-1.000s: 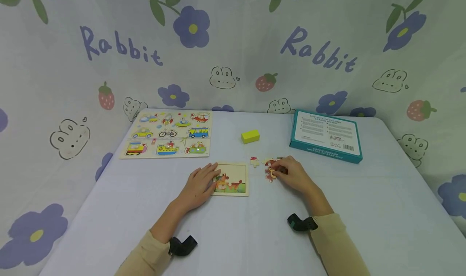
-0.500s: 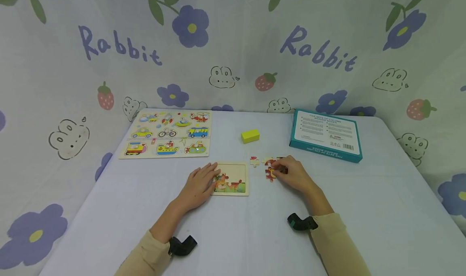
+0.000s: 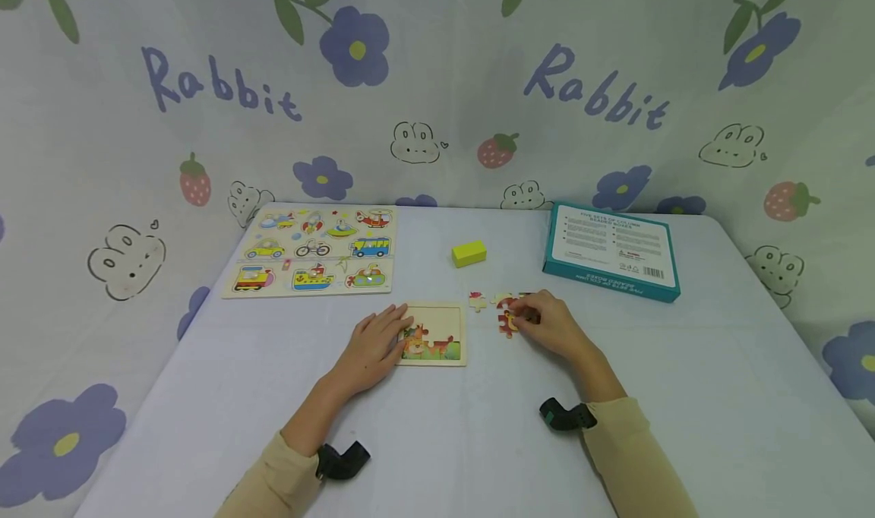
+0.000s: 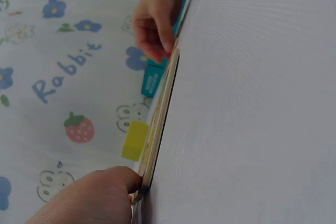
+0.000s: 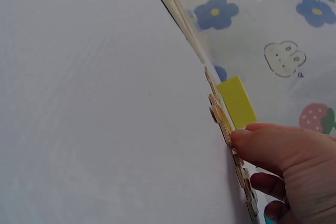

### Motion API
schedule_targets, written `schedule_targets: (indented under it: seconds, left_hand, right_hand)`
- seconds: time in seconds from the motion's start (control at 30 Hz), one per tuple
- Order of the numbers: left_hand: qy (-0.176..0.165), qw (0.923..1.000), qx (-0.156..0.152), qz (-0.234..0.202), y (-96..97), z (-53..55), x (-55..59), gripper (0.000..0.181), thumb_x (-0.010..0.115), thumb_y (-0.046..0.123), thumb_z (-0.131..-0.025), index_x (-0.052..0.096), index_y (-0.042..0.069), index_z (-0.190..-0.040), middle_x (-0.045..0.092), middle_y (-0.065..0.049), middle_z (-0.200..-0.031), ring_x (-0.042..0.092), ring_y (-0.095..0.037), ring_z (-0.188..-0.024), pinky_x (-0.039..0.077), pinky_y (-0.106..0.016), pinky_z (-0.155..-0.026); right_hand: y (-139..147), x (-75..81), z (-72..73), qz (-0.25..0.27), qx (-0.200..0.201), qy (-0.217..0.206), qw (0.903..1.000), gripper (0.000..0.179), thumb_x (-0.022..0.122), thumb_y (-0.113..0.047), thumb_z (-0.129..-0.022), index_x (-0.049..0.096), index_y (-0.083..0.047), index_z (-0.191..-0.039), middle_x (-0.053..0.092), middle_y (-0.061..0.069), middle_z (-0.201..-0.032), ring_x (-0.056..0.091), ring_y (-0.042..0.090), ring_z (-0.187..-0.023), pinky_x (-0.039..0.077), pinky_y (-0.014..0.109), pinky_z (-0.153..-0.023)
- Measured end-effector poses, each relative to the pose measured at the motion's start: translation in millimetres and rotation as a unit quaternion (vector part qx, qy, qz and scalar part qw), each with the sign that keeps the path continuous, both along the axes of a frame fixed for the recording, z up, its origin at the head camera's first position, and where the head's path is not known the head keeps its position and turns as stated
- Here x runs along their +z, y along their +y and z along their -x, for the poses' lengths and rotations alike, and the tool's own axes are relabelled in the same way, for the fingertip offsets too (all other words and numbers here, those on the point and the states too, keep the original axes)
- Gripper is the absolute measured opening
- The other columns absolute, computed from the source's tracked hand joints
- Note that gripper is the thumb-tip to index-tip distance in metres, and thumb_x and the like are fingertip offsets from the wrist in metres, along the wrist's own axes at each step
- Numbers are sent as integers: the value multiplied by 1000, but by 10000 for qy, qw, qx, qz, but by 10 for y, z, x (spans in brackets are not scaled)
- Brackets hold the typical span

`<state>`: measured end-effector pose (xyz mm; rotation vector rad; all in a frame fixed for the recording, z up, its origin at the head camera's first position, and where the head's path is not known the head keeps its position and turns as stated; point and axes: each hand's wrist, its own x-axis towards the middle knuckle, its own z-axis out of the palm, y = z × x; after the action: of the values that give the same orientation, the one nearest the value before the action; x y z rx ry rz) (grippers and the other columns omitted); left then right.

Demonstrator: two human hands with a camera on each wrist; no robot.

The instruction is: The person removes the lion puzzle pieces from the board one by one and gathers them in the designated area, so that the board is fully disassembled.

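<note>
My left hand (image 3: 371, 349) rests with relaxed, extended fingers over the left edge of a wooden jigsaw tray (image 3: 440, 314). Its thumb lies against the tray's side in the left wrist view. Animal-picture pieces (image 3: 443, 349) fill the lower part of that tray; its upper part is bare wood. To the right, my right hand (image 3: 555, 326) pinches a puzzle piece (image 5: 224, 129) between thumb and forefinger, low over the table. Red and brown pieces (image 3: 506, 322) lie under and beside these fingertips, partly hidden by the hand. A single piece (image 3: 477, 301) sits between them and the tray.
A vehicle puzzle board (image 3: 311, 254) lies at the back left. Behind the loose pieces stands a yellow block (image 3: 469, 254), and a teal box (image 3: 611, 251) lies at the back right. A patterned curtain (image 3: 437, 85) hangs along the table's far edge.
Both hands and the pieces stay practically in place. The head view shifts only slightly.
</note>
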<state>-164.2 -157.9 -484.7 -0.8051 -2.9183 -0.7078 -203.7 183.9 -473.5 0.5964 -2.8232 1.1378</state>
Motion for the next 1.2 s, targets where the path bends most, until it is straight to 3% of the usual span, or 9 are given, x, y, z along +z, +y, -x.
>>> schedule_targets:
  seconds: [0.2,0.4,0.63,0.8,0.97,1.2]
  left_hand:
    - [2,10000,-10,-2,3,4,3,42,47,26,-95,46,11,-134,30,-4,-147,21,-21,-136,15,-47,-106]
    - [31,10000,-16,-47,4,6,7,42,47,26,-95,46,10,-134,30,-5,-147,22,-22,-136,15,-47,-106]
    - [153,9998,-42,-156,6,-2,15,38,47,18,-95,49,9,-132,32,-6,-146,25,-25,-134,16,-48,-105]
    - [201,9996,-6,-207,4,-5,10,36,46,13,-95,51,10,-131,34,-7,-145,27,-25,-133,17,-49,-104]
    - [146,9998,23,-153,6,-1,12,36,44,15,-96,50,10,-132,33,-5,-145,26,-24,-134,17,-48,-105]
    - [121,9998,14,-145,3,-12,16,40,45,17,-96,46,9,-135,33,-6,-145,25,-24,-134,16,-48,-105]
  right_hand:
    - [81,26,7,339,-217,-127,9991,22,58,-2,-84,68,-12,-102,58,0,-91,50,16,-81,45,34,-73]
    - [143,78,22,709,-604,135,9956,26,45,0,-90,66,-8,-103,61,4,-90,49,18,-84,41,38,-74]
    - [107,121,3,936,-874,203,9916,25,42,-5,-93,65,-6,-103,61,7,-104,52,19,-93,43,40,-82]
    - [-15,143,-11,1044,-612,419,9918,21,47,0,-91,64,-4,-103,63,8,-100,55,20,-92,45,39,-82]
    - [-187,142,-43,809,-244,459,9954,22,49,2,-88,65,-4,-101,63,6,-95,54,15,-83,47,31,-74]
    - [-389,142,-97,604,178,472,9969,19,54,3,-86,65,-2,-100,63,9,-93,55,14,-79,50,33,-73]
